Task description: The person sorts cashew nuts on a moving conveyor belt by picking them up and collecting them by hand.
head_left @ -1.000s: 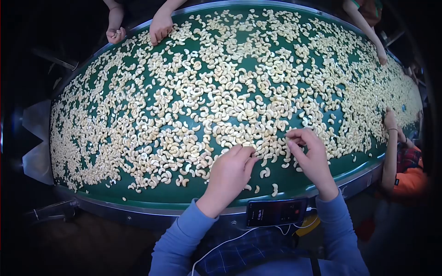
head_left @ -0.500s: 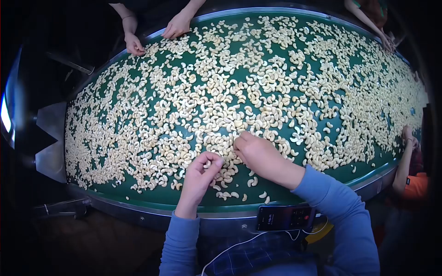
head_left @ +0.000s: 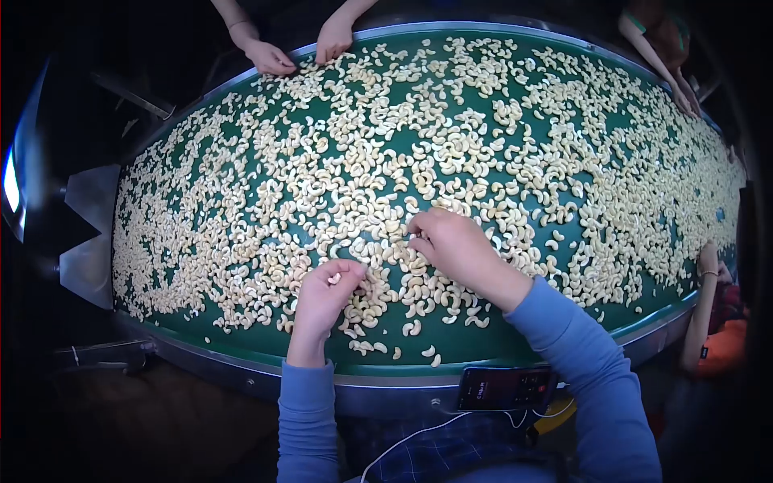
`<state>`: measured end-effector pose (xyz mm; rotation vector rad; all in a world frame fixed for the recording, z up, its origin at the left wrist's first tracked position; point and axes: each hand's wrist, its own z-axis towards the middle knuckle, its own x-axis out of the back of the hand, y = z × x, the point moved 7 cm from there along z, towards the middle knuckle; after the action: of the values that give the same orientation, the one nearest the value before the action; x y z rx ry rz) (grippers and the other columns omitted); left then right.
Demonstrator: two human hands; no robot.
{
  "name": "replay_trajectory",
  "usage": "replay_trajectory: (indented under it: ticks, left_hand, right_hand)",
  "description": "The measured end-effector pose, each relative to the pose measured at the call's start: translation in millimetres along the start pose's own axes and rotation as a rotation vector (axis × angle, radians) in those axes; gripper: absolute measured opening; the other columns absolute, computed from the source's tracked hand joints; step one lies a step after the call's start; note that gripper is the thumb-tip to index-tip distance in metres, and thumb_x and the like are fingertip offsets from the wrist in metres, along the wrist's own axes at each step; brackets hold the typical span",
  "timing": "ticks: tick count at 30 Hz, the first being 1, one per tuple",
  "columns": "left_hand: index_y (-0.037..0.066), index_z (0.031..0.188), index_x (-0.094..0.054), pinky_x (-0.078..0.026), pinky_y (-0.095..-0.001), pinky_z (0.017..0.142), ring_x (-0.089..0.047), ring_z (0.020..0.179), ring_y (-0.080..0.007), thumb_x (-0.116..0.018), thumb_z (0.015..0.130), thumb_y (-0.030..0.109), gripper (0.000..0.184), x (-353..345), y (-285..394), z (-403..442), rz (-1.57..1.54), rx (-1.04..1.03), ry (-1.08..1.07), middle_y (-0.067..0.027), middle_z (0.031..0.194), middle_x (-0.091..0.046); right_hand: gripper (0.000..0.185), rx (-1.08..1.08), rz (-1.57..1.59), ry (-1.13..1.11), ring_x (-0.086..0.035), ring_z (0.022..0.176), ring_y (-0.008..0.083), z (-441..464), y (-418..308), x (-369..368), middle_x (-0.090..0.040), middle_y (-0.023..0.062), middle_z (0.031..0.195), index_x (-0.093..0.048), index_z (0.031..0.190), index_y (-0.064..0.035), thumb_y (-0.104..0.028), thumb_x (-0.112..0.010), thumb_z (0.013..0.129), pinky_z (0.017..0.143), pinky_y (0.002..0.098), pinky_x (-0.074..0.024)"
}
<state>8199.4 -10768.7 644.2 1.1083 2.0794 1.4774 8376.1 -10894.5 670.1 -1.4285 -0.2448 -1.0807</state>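
Note:
Pale cashew nuts (head_left: pixel 362 213) lie scattered in a loose layer over a green conveyor belt (head_left: pixel 266 346). My left hand (head_left: pixel 324 295) is closed above the near part of the belt, with a cashew showing between its curled fingers and thumb. To its right, my right hand (head_left: pixel 452 244) reaches over the middle of the nuts, palm down. Its thumb and forefinger come together at the cashews; whether a nut is between them is hidden.
A phone (head_left: pixel 506 388) with a white cable leans at the near metal edge. Co-workers' hands (head_left: pixel 271 58) work at the far edge, others at the right. Two pointed metal plates (head_left: pixel 87 270) stand at the belt's left end.
The cashews have shifted left along the belt. My left hand has moved slightly left, and my right hand slightly up. The co-worker's hands at the far edge have moved right.

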Motion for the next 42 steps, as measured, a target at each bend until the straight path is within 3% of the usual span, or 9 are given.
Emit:
replay_trajectory:
  ticks: [4, 10, 14, 17, 20, 26, 34, 38, 42]
  left_hand:
    - [0.005, 0.099, -0.064, -0.025, -0.0188, 0.050, -0.034, 0.055, -0.0011, -0.062, 0.095, 0.014, 0.010, -22.6, -1.6, -9.5, -0.552, -0.040, -0.091, 0.0084, 0.065, -0.046]
    - [0.000, 0.093, -0.067, -0.040, -0.0190, 0.065, -0.050, 0.071, -0.0030, -0.064, 0.095, 0.021, 0.021, -44.6, 18.2, 12.6, 0.130, -0.263, 0.110, 0.0022, 0.076, -0.061]
    - [0.000, 0.092, -0.068, -0.040, -0.0197, 0.065, -0.050, 0.071, -0.0033, -0.064, 0.095, 0.021, 0.021, -58.5, 21.3, 9.9, 0.108, -0.141, 0.078, 0.0020, 0.076, -0.061]
    - [0.001, 0.092, -0.067, -0.040, -0.0194, 0.064, -0.048, 0.070, -0.0031, -0.061, 0.097, 0.024, 0.024, -65.8, 24.0, -0.8, 0.151, -0.159, 0.101, 0.0029, 0.077, -0.060]
    - [0.002, 0.093, -0.065, -0.039, -0.0185, 0.066, -0.048, 0.072, -0.0032, -0.059, 0.099, 0.026, 0.026, -73.7, 9.9, -1.5, -0.043, -0.093, 0.096, 0.0026, 0.080, -0.059]
    - [0.002, 0.103, -0.056, -0.045, -0.0266, 0.075, -0.054, 0.089, -0.0145, -0.041, 0.105, 0.028, 0.030, -149.2, 50.1, -46.8, -0.432, -0.380, -0.418, -0.0066, 0.097, -0.055]
    - [-0.002, 0.096, -0.064, -0.050, -0.0307, 0.066, -0.060, 0.071, -0.0215, -0.063, 0.088, 0.001, 0.008, -141.1, 63.2, 25.6, 0.621, -0.718, 0.353, -0.0114, 0.093, -0.059]
    - [-0.001, 0.094, -0.065, -0.049, -0.0298, 0.063, -0.058, 0.069, -0.0199, -0.063, 0.087, 0.000, 0.007, -140.7, 60.5, 27.3, 0.650, -0.653, 0.317, -0.0099, 0.089, -0.058]
    - [-0.001, 0.097, -0.063, -0.048, -0.0278, 0.065, -0.059, 0.071, -0.0165, -0.060, 0.092, 0.005, 0.009, -154.2, 64.8, 12.6, 0.623, -0.666, 0.368, -0.0089, 0.088, -0.061]
  right_hand:
    - [0.014, -0.116, 0.070, -0.163, -0.062, 0.071, 0.0182, 2.4, 12.7, -1.6, -0.060, 0.0068, 0.075, -0.064, 0.089, -0.0032, -0.016, -0.068, 0.086, 0.064, 0.0338, -0.0500]
    - [0.017, -0.450, 0.975, -0.211, -0.053, 0.065, 0.0029, -5.9, 45.0, 19.7, -0.054, -0.0049, 0.072, -0.063, 0.092, -0.0047, -0.021, -0.068, 0.090, 0.056, 0.0204, -0.0458]
    - [0.017, 0.112, -0.066, 0.020, -0.066, 0.073, 0.0239, 3.4, 10.6, 16.0, -0.062, 0.0095, 0.075, -0.066, 0.091, -0.0034, -0.018, -0.070, 0.083, 0.064, 0.0360, -0.0521]
    - [0.017, 0.004, -0.265, -0.045, -0.066, 0.076, 0.0327, 8.4, 11.6, -1.9, -0.065, 0.0140, 0.077, -0.066, 0.089, -0.0028, -0.017, -0.069, 0.080, 0.065, 0.0393, -0.0526]
    - [0.019, 0.135, 0.095, -0.037, -0.066, 0.069, 0.0278, -2.0, 28.1, 6.5, -0.064, 0.0147, 0.076, -0.065, 0.090, -0.0001, -0.016, -0.068, 0.081, 0.061, 0.0379, -0.0530]
    - [0.041, -0.705, 1.268, -0.555, -0.068, 0.086, 0.0222, -88.6, 50.5, 35.9, -0.062, 0.0111, 0.094, -0.056, 0.114, -0.0009, -0.038, -0.045, 0.101, 0.073, 0.0317, -0.0579]
    - [0.033, -0.765, 1.700, -0.479, -0.053, 0.069, 0.0113, -195.3, 73.7, 119.1, -0.057, 0.0044, 0.085, -0.056, 0.087, -0.0043, -0.031, -0.045, 0.103, 0.061, 0.0232, -0.0444]
    - [0.025, 0.138, 1.261, -0.966, -0.061, 0.103, 0.0241, -253.7, 46.3, 244.4, -0.062, 0.0143, 0.110, -0.062, 0.103, -0.0004, -0.021, -0.048, 0.103, 0.090, 0.0337, -0.0477]
    - [0.018, -0.403, 0.626, -0.637, -0.064, 0.095, 0.0178, -298.1, 123.2, 278.3, -0.068, 0.0107, 0.102, -0.068, 0.102, -0.0012, -0.016, -0.061, 0.096, 0.082, 0.0295, -0.0505]
